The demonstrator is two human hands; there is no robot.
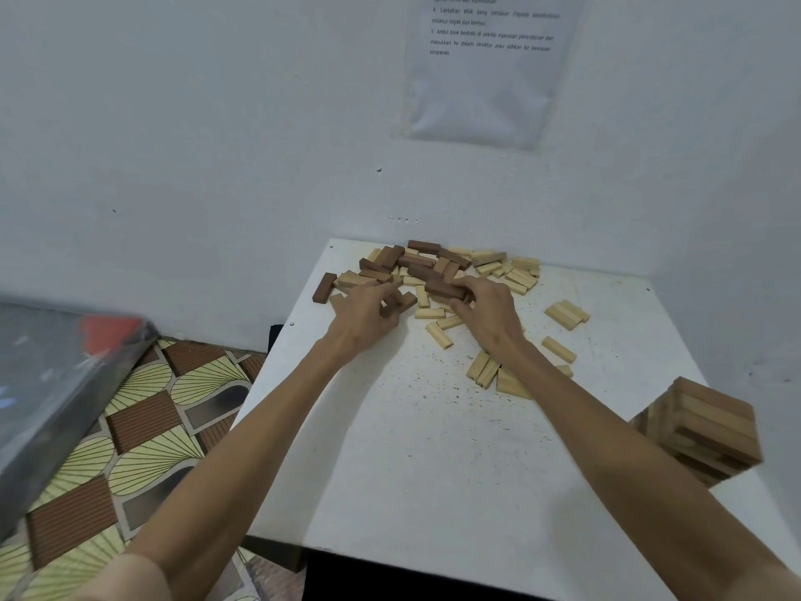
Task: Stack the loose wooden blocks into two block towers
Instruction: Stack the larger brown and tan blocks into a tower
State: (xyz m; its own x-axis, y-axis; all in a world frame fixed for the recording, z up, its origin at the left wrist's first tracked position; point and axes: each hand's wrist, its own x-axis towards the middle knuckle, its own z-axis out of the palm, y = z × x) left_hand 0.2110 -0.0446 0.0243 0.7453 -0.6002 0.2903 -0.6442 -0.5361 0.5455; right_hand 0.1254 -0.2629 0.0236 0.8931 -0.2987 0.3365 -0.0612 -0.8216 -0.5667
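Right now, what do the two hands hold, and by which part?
The right hand pinches a dark block by its right end. The left hand curls its fingers round the near end of a second dark block.

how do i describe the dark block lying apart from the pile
Find the white table against the wall, then the pile of blocks at its far edge. The dark block is the leftmost one, nearest the table's left edge, outside the heap.
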